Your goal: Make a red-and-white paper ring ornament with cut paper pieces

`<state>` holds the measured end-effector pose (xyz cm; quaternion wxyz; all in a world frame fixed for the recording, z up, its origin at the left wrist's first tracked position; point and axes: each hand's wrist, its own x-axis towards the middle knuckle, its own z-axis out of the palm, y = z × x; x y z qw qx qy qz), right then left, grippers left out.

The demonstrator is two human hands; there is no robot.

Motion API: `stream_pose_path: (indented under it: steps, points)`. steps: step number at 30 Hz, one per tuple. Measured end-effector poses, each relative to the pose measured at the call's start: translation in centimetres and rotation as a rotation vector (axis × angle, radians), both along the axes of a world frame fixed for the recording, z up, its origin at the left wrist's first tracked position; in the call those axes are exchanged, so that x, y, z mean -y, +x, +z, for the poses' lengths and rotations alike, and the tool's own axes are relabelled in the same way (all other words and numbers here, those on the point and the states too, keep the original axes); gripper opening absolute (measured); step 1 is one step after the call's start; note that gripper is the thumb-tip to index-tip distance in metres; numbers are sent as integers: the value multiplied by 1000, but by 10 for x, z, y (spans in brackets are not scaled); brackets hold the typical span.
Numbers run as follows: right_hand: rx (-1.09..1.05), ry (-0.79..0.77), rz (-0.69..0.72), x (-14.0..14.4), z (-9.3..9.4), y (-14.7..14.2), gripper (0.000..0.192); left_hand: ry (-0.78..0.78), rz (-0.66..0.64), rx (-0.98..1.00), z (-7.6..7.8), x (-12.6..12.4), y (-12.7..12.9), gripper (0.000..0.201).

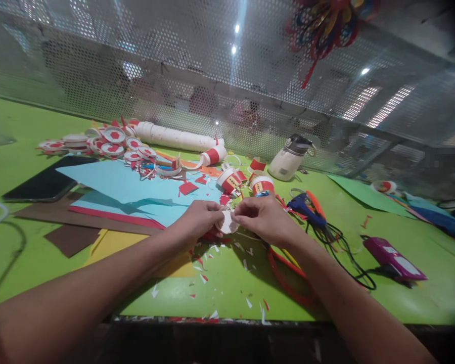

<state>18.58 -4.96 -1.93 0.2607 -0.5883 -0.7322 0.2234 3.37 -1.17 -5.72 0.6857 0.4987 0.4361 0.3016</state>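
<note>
Pinching a small white paper disc (227, 221) from both sides, left hand (200, 218) and right hand (263, 217) steady it above the green table (364, 222). Paper scraps (212, 263) lie beneath.

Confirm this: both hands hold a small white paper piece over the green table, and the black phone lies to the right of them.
Not quite. In the head view the left hand and right hand hold the white paper piece over the green table, but the black phone lies to their left.
</note>
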Motion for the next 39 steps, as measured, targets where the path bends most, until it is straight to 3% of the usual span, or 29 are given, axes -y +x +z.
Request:
stream_pose_path:
  steps: [16,23,27,39]
  points:
    - [3,21,29,0,-7,5,11,7,-26,-28,-2,-3,0,20]
    - [-173,-7,52,0,-10,6,3,15,-34,-35,-4,-4,0,20]
    - [-289,-43,79,-1,-11,7,17,14,-37,-49,-3,-3,0,19]
    - [-96,79,37,-5,-14,6,16,-3,-40,-24,-3,-2,0,16]
